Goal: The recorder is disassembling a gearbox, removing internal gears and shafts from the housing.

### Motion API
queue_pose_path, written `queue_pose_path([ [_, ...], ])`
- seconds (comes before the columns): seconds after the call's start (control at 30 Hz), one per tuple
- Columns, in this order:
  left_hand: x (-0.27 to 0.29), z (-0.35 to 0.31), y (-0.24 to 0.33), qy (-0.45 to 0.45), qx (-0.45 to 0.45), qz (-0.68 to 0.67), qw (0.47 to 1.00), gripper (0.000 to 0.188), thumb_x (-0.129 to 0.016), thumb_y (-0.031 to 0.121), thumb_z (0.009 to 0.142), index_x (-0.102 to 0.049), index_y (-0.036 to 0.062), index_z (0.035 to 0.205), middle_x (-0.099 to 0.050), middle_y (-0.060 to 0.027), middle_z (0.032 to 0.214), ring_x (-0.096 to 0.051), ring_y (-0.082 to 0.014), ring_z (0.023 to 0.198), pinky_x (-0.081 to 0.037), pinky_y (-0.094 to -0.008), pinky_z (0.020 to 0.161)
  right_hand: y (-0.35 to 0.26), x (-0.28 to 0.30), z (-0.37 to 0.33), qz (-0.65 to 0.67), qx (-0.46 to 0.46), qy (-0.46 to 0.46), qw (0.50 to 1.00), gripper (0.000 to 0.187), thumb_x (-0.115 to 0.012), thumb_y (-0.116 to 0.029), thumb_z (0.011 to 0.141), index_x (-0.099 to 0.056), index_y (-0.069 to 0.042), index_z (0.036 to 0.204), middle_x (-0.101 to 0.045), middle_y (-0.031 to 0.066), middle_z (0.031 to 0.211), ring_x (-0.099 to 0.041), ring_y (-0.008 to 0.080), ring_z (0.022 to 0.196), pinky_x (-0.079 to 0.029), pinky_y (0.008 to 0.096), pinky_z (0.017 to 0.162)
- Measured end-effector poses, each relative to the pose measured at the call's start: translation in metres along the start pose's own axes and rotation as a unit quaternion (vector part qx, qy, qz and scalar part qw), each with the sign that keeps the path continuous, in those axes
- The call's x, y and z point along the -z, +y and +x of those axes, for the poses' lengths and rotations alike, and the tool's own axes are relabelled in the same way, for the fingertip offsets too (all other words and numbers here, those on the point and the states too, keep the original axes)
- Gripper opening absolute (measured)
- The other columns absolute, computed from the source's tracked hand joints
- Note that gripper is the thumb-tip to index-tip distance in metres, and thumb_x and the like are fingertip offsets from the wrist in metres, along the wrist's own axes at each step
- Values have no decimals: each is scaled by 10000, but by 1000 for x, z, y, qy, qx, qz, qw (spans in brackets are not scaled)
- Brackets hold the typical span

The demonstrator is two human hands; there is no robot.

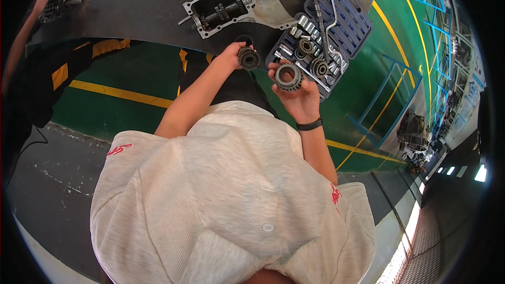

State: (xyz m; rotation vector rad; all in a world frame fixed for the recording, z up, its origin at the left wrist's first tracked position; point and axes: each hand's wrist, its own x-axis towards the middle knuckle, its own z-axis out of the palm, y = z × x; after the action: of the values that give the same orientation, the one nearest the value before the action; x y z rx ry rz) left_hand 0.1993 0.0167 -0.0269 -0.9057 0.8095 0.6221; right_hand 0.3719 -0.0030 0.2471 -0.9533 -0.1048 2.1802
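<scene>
Gear handling, the step: two gears are up in front of the body, one per hand and apart; this looks like holding them for inspection rather than fitting.
Next move from here: likely calls for a secure hold on both gears and clearance from the case beneath.
Gearbox housing (226, 25): lies on the metal bench (131, 8), its cavity facing up, with dark gears (221, 12) inside.
Left hand (235, 55): closed around the dark gear (249, 59), its fingers partly hidden; a dark toothed part (243, 38) shows just beyond, contact unclear.
Right hand (301, 102): palm up, partway curled, fingers and thumb gripping the wider ring gear (289, 77), whose bore shows; a dark band (309, 124) circles the wrist.
Socket case (351, 18): unfolded beyond the right hand, with one loose gear (305, 47) and another loose gear (319, 67) on its sockets.
</scene>
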Motion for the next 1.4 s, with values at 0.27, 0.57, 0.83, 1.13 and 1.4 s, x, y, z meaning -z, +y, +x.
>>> queue_pose_path([
  [0.27, 3, 4, 2, -4, -13, 29, 999, 245, -501, 248, 1029, -575, 15, 1016, -641, -105, 892, -655, -292, 843, -593, -446, 787, 12, 7, -3, 119, -42, -24, 992, 740, -670, -241, 746, -466, 29, 1404, -521, 260, 1415, -553, 357, 1286, -555, 450, 993],
  [0.57, 5, 9, 9, -41, 18, 19, 999, 267, -442, 255, 1049, -525, 15, 1131, -657, -127, 938, -665, -306, 850, -587, -492, 852, 3, 28, 4, -115, 60, 103, 986, 511, -696, -267, 862, -583, 13, 1274, -629, 196, 1282, -638, 302, 1160, -560, 401, 940],
  [0.83, -12, -12, 3, 18, 0, -8, 1000, 210, -445, 188, 1043, -529, 0, 1084, -640, -113, 920, -647, -271, 824, -584, -456, 827, 1, 163, 59, -747, 186, 341, 540, 560, -789, -286, 713, -648, 1, 1173, -634, 196, 1196, -632, 372, 1088, -513, 415, 938],
  [1.13, -17, -15, 6, 15, -4, 5, 1000, 189, -457, 181, 1039, -546, 16, 1064, -652, -110, 921, -650, -276, 825, -590, -459, 812, 15, 210, 64, -766, 173, 395, 476, 559, -802, -295, 663, -667, 8, 1113, -551, 198, 1154, -562, 400, 1078, -486, 472, 954],
  [1.4, -18, -23, 3, 34, -16, 14, 999, 155, -484, 174, 1031, -551, 34, 1030, -652, -109, 887, -646, -282, 803, -591, -458, 786, 18, 229, 75, -740, 166, 449, 473, 631, -812, -325, 656, -603, 9, 1149, -534, 202, 1170, -518, 403, 1134, -450, 482, 1000],
])
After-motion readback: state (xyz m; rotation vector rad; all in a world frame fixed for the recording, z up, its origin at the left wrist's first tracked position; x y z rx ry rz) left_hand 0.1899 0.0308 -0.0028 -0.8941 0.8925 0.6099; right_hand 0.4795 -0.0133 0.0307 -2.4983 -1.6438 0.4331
